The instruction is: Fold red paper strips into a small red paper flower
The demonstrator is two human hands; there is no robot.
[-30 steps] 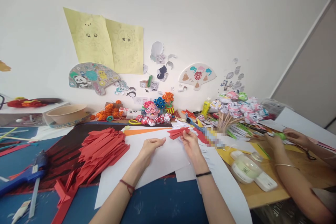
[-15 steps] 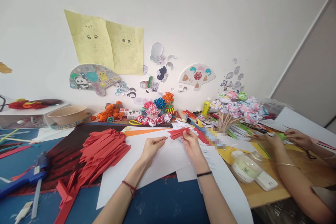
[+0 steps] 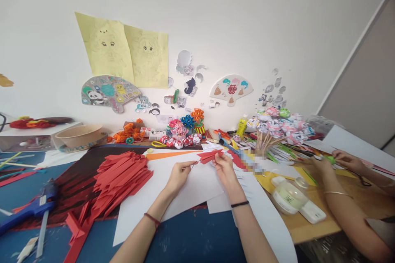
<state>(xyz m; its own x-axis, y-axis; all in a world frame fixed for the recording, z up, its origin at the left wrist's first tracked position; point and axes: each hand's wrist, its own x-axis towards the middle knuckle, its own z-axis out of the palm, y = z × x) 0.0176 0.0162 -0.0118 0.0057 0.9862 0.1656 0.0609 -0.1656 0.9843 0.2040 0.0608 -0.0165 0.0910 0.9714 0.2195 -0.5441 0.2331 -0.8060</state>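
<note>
My right hand pinches a small fan of folded red paper strips above the white sheets. Just left of it, my left hand has thumb and index finger brought together near the fan's left end; whatever may be between the fingertips is too small to name. A large heap of red folded strips lies left of my left hand, partly on a dark red-stained mat. An orange strip lies along the top of the white sheets.
A blue glue gun lies at the left. Paper flowers stand along the wall, with a bouquet on the right. A clear jar and white case sit at the right, beside another person's hands holding something green.
My left hand has shifted slightly right, its index finger now more outstretched toward the red fan. My right hand stays nearly where it was, with the fan in it.
</note>
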